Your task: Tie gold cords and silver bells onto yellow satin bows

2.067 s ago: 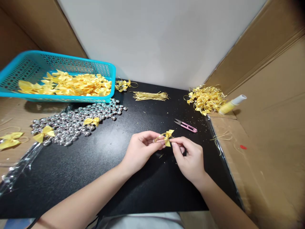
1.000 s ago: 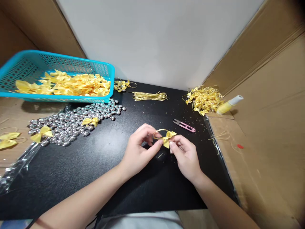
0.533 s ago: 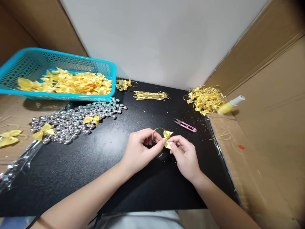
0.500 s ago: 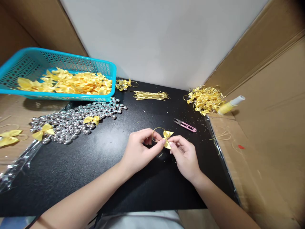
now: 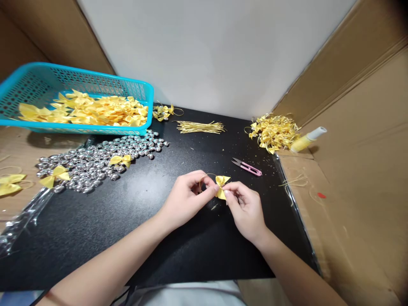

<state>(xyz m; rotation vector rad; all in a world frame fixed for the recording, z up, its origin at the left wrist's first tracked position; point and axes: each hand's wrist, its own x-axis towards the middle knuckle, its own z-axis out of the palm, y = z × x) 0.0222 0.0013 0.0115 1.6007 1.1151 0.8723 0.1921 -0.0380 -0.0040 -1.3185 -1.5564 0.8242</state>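
Between my two hands, over the middle of the black table [image 5: 134, 238], is a yellow bow [image 5: 222, 182] with a thin gold cord loop at its left. My left hand [image 5: 188, 195] pinches the bow's left side near the knot, thumb against fingers. On the other side, my right hand [image 5: 247, 208] has its thumb and index finger closed on the bow's lower right part. The fingertips hide part of the knot. Pink thread snips [image 5: 250, 168] lie on the table beyond my right hand, and a bundle of gold cords [image 5: 200, 127] lies farther back.
A blue basket [image 5: 95, 128] of yellow bows stands at the back left. Silver beads [image 5: 92, 168] spread in front of it, with loose bows among them. At the back right are a pile of corded bows [image 5: 274, 131] and a yellow thread spool [image 5: 307, 140]. Cardboard walls flank the table.
The bow has turned slightly in my fingers, and its cord loop has shifted left and lower behind my left fingers. Both hands keep their pinch.
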